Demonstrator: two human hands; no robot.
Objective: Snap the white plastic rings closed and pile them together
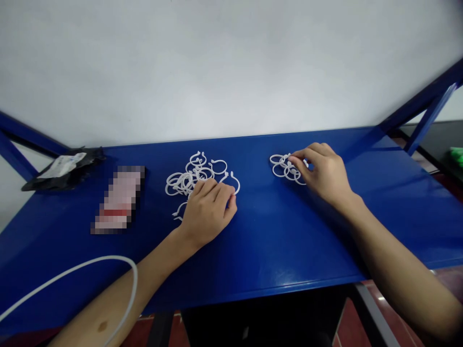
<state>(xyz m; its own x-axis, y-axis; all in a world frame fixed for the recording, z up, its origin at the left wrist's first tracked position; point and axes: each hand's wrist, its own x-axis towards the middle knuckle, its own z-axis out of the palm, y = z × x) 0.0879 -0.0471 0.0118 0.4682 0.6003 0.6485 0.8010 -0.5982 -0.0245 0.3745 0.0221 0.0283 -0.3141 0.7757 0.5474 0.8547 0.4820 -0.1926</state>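
Observation:
Two groups of thin white open plastic rings, like snap-type curtain rings, lie on the blue table. My left hand (pixel 209 210) rests at the front of the larger pile (pixel 185 181), hiding part of it. Its fingers are curled, with thumb and index finger closed at the lower edge of one white ring (pixel 238 183). To the right, a smaller cluster (pixel 279 169) of rings lies under the fingertips of my right hand (pixel 321 172). That hand's thumb and index finger are pinched at a white ring there, and the fingers partly cover it.
A blurred-out flat phone-like object (pixel 121 197) lies left of the larger pile. Behind it is a crumpled black plastic bag (pixel 77 168) with a white label. A white cable (pixel 87 262) loops over my left forearm. Blue metal frame bars (pixel 430 115) flank the table (pixel 260 250), and a pale wall stands behind.

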